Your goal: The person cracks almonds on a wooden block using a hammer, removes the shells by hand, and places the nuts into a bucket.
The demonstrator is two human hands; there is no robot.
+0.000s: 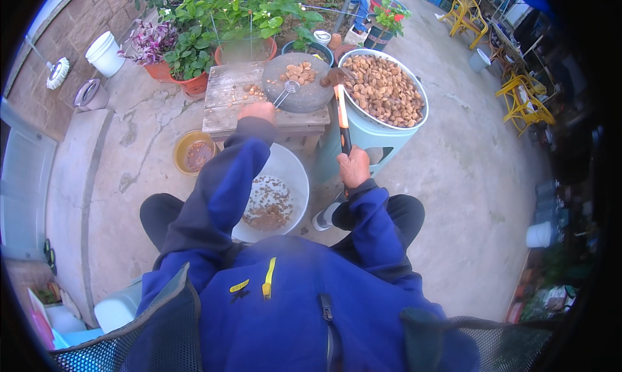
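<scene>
My left hand [258, 112] grips the handle of a small wire tool with a coiled, ringed head [291, 86], which rests over a round grey stone slab [311, 100]. Brown pits or nuts in shells [299, 72] lie on the slab behind it. In my right hand [354, 165] is a claw hammer [342, 114] with an orange and black handle. Its rusty head is raised between the slab and a basin heaped with brown pits [384, 90]. The slab sits on a weathered wooden bench [228, 97], where kernels and fragments [253, 91] are scattered on the left.
A white bucket [299, 187] with shell bits stands between my legs. Left of it is a yellow bowl [180, 146] holding a few kernels. The basin rests on a pale green plastic stool [335, 151]. Potted plants [194, 83] line the far side; yellow chairs [469, 14] stand at right.
</scene>
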